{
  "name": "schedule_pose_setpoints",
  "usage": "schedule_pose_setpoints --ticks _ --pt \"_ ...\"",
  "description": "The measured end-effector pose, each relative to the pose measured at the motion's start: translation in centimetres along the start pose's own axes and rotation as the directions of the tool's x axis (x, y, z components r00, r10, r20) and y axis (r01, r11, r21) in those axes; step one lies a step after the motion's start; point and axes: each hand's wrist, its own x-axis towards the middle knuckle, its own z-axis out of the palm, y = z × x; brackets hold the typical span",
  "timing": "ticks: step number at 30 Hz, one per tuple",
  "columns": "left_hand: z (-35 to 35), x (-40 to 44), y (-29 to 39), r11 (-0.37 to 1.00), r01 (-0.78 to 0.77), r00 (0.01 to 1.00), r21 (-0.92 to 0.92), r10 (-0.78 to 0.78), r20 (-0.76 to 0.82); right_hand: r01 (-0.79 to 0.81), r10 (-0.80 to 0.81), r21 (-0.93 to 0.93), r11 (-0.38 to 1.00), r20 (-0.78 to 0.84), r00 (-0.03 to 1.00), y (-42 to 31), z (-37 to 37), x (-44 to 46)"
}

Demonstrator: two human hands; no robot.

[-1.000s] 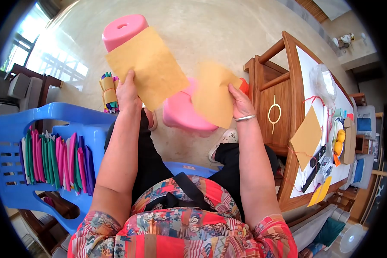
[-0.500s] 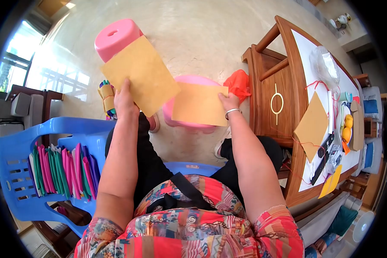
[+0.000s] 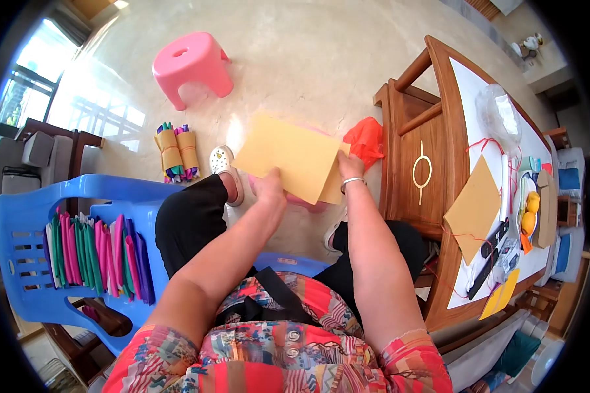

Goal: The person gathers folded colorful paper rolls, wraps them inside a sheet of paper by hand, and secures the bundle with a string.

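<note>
My left hand [image 3: 269, 185] grips the lower left edge of a tan paper sheet [image 3: 285, 154], its fingers partly under the paper. The sheet overlaps a second tan sheet [image 3: 335, 177], of which only a strip shows at the right. My right hand [image 3: 351, 166] pinches that second sheet by its right edge. Both sheets are over a pink stool, which they largely cover. A red plastic bag [image 3: 366, 139] is just beyond my right hand.
A pink stool [image 3: 191, 62] stands ahead. Two paper-wrapped colourful bundles [image 3: 177, 152] lie on the floor. Folded colourful pieces [image 3: 98, 255] line a blue chair [image 3: 85, 190] at left. The wooden table [image 3: 455, 216] at right bears a tan sheet [image 3: 475, 213], a remote and yellow fruit [image 3: 530, 213].
My left hand has moved right and down, bringing its sheet over the one in my right hand. The two bundles and the far pink stool are now uncovered.
</note>
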Motion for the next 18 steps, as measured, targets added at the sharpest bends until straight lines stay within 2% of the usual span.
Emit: schedule_pose_setpoints --ticks 1,4,7,9,13,16,18 --pt "-0.4 0.3 -1.0 0.998 -0.018 0.999 0.062 0.020 -0.036 0.007 -0.007 0.068 0.998 0.003 1.000 -0.1 0.1 -0.4" --pt "-2.4 3.1 -3.6 0.992 0.003 0.999 0.123 0.003 -0.052 -0.042 0.037 0.088 0.995 0.065 0.997 -1.3 -0.7 -1.3" --pt "-2.0 1.8 -2.7 0.998 0.019 0.998 0.063 -0.015 -0.066 -0.087 0.083 0.169 0.982 0.032 0.996 -2.7 -1.1 -1.9" --pt "-3.0 3.9 -4.5 0.993 -0.024 0.993 0.114 0.037 -0.112 -0.090 0.087 0.162 0.983 0.027 0.996 -2.7 -1.0 -1.7" --pt "-3.2 1.8 -1.9 0.981 -0.008 0.998 0.194 0.020 -0.058 -0.106 0.091 0.193 0.975 0.083 0.992 -2.1 -0.8 -1.8" --pt "-4.4 3.1 -2.3 0.980 -0.002 0.998 0.199 0.014 -0.059 -0.170 0.111 0.409 0.896 0.165 0.980 0.0 -0.3 -0.3" --pt "-3.7 1.5 -0.5 0.977 0.062 0.996 0.205 -0.047 -0.080 -0.216 0.144 0.428 0.878 0.193 0.970 0.0 -0.7 -0.2"
